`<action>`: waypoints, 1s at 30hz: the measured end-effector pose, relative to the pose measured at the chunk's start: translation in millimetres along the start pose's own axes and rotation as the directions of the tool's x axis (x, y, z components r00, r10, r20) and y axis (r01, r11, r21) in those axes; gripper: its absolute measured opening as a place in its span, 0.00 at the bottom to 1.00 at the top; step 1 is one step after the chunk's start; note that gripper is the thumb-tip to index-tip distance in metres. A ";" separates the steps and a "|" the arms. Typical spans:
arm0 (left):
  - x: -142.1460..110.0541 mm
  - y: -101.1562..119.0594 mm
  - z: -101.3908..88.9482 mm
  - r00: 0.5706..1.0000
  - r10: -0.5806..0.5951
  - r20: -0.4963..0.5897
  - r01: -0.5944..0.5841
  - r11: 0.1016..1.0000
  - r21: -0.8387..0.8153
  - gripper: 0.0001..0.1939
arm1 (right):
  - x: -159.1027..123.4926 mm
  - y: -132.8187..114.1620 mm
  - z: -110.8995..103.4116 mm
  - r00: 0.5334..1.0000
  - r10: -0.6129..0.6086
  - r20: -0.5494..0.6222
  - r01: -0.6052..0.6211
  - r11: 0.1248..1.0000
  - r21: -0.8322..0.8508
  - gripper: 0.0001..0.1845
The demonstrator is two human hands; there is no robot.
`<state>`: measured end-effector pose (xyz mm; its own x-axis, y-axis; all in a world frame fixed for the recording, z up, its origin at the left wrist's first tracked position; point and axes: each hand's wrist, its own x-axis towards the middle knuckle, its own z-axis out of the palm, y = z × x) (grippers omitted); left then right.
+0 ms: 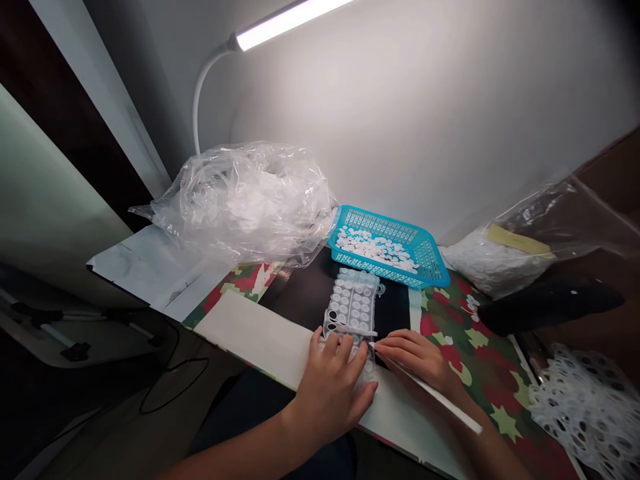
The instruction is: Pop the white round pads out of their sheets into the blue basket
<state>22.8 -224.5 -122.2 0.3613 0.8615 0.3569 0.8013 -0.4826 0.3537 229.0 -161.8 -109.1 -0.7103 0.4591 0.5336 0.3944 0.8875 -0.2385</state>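
Note:
A clear plastic tray [354, 300] with rows of round white caps lies on a black mat at the table's middle. My left hand [333, 390] rests flat on the tray's near end, fingers spread over it. My right hand [417, 357] is closed in a pinch on a long thin white strip [435, 395], which runs from the tray's near right corner back along my forearm. A short white strip [356, 329] lies across the tray by my fingertips.
A blue basket [425, 257] of small white discs stands behind the tray. A big crumpled clear bag [245, 200] sits at the left, another bag [520, 253] at the right, punched white sheets [585, 407] at the far right. A lamp [280, 25] hangs above.

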 end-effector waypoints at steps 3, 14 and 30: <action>0.0 0.0 -0.3 1.000 -0.002 0.002 0.002 1.000 -0.002 0.23 | 1.4 -0.9 -1.2 1.000 -0.014 0.000 0.014 1.000 -0.023 0.12; 0.4 1.0 -0.2 1.000 0.000 0.022 0.001 1.000 -0.006 0.23 | -2.0 3.0 3.1 1.000 0.004 -0.009 -0.005 0.997 -0.075 0.11; -0.2 0.2 -3.0 0.999 0.017 0.045 -0.018 0.999 0.038 0.24 | 14.5 -3.1 5.5 0.996 -0.066 0.062 0.088 0.860 -0.502 0.12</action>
<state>21.5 -225.2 -119.6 0.3957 0.8596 0.3234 0.8119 -0.4920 0.3142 214.3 -157.7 -105.0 -0.7693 0.4016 0.4969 0.5696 0.7833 0.2488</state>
